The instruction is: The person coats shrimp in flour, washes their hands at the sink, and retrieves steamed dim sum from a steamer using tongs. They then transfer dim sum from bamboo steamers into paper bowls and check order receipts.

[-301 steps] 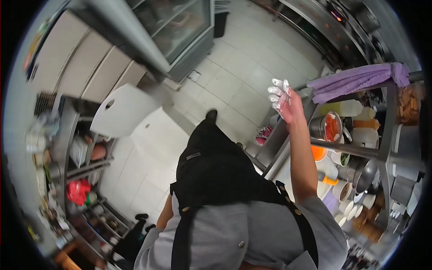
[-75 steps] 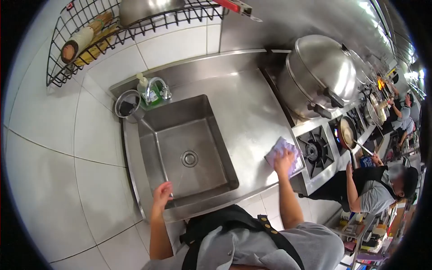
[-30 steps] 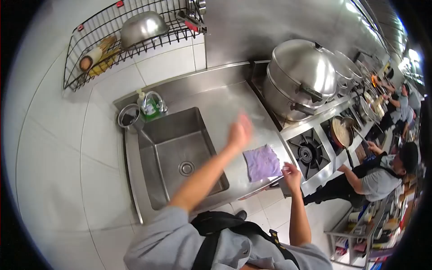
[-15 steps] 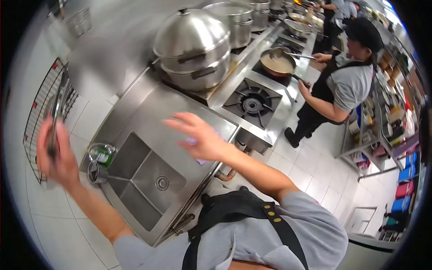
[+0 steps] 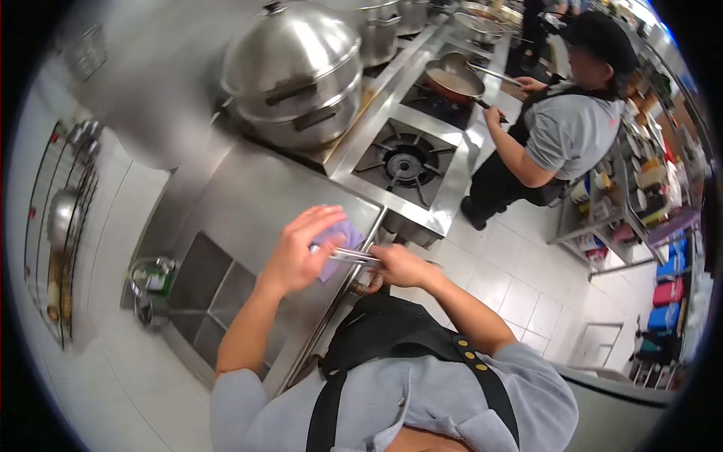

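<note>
My right hand point(image 5: 405, 265) is closed round one end of a slim metal utensil point(image 5: 355, 256) that looks like tongs. Its other end reaches my left hand point(image 5: 300, 252), whose fingers are stretched out, with the thumb apart and by the metal. Below both hands, on the steel counter point(image 5: 260, 188), lies a purple cloth point(image 5: 348, 235), partly covered by my left hand. The steel sink point(image 5: 199, 279) is at the left, partly hidden by my left forearm.
A large lidded steamer pot point(image 5: 297, 75) stands behind the counter, beside a gas burner point(image 5: 404, 162). A co-worker point(image 5: 568, 128) at the stove holds a frying pan point(image 5: 456, 77). At the far left is a wire rack point(image 5: 64, 226); shelves point(image 5: 614, 203) stand at the right.
My left hand has come from the far left to the counter with the metal utensil, and my right hand has taken hold of its end. Earlier the cloth was wiped over the counter and released.
</note>
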{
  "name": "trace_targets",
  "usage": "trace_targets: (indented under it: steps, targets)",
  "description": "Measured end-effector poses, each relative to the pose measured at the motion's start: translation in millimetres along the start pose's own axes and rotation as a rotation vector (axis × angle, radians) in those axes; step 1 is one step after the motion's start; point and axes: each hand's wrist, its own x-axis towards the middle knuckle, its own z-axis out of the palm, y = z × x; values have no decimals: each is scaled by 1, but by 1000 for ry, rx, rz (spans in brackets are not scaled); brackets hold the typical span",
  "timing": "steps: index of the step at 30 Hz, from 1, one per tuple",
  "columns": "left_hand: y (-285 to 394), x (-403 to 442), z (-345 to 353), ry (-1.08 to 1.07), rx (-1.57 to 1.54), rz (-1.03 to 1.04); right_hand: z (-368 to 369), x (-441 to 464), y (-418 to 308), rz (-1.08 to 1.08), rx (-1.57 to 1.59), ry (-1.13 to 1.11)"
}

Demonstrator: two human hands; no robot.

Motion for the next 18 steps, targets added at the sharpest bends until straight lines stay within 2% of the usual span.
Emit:
trace_targets:
  steps: [1,3,5,7,8,10,11,12,13,14,15,16,17,18]
  targets:
    - [-39,8,20,63,-236,-93,-6,-18,25,82,-67,54]
    - [-125,-12,71,82,106,-310,-21,-66,58,266,45,209]
    - [-213,-71,135,-124,281,-27,-34,-109,77,669,103,218]
    - [-211,-67,146,-245,466,-71,-38,-148,93,872,121,309]
    - [-211,-59,144,-308,569,-88,-39,-160,100,900,164,384]
    - [-204,-35,138,-440,475,-291,-32,-170,100,1048,276,517]
    - [-199,0,156,-515,414,-312,-29,-172,102,1039,216,501]
    - [-222,-1,164,-560,400,-187,-16,-177,116,1090,88,464]
    - [-211,28,139,-771,249,-226,-26,-163,83,1104,324,536]
    - [-242,47,129,-830,2,-138,-22,-163,79,1110,229,499]
    - [-144,110,58,-851,-129,-462,-12,-166,81,1063,306,554]
    - [-177,128,40,-528,-588,-401,-11,-165,76,1041,235,571]
    - [-142,163,-13,-332,-285,-124,-12,-165,70,978,112,612]
    - [-107,198,-67,-71,82,69,-11,-165,73,1008,159,612]
